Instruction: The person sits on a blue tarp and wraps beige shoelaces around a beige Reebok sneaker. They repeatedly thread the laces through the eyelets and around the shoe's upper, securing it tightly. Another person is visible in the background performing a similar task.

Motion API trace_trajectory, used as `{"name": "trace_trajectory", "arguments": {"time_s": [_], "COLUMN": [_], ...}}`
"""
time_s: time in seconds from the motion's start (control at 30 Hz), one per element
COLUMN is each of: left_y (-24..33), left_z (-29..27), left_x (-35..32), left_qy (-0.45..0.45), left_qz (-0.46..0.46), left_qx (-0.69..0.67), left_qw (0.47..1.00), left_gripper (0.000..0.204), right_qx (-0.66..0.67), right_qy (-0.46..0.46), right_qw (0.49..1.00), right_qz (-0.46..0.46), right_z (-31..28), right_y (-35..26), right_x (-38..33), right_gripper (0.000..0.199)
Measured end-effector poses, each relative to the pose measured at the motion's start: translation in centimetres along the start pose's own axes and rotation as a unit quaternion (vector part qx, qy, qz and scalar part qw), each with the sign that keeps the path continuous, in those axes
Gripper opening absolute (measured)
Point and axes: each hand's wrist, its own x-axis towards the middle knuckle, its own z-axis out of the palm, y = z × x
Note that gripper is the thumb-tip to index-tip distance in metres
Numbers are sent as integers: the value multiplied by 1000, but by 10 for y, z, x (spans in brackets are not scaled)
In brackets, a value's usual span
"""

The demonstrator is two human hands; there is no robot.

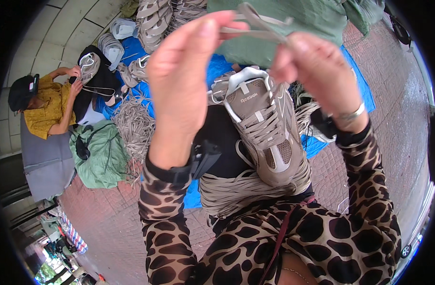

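A grey-brown lace [262,21] is stretched and looped between my two raised hands. My left hand [184,71] pinches one part of it between thumb and fingers. My right hand [315,61], partly blurred, grips the other part. Below them a grey-brown sneaker [265,126] with a white collar lining rests on my lap, toe toward me. Laces cross in rows over its tongue. Under the shoe's toe lies a thick bundle of matching laces [246,194] across my lap.
A co-worker in a yellow shirt [48,109] handles another sneaker [89,66] at the left. Between us lie a heap of laces [132,121] and a green sack [101,156]. Blue sheeting [362,78], stacked shoe parts [153,23] and a large green bag [303,23] are beyond my hands.
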Motion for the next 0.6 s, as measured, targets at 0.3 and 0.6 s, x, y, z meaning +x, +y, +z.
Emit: {"name": "trace_trajectory", "arguments": {"time_s": [0.3,0.6], "left_y": [-11,-4], "left_z": [-13,-42], "left_x": [-20,-23], "left_qy": [115,276], "left_qz": [-94,22], "left_qx": [-141,-74], "left_qw": [979,958], "left_gripper": [28,40], "right_qx": [128,146], "right_qy": [-40,191], "right_qw": [990,970], "right_qz": [38,-35], "right_z": [-29,-68], "right_y": [11,24], "right_x": [-4,-8], "right_gripper": [32,31]}}
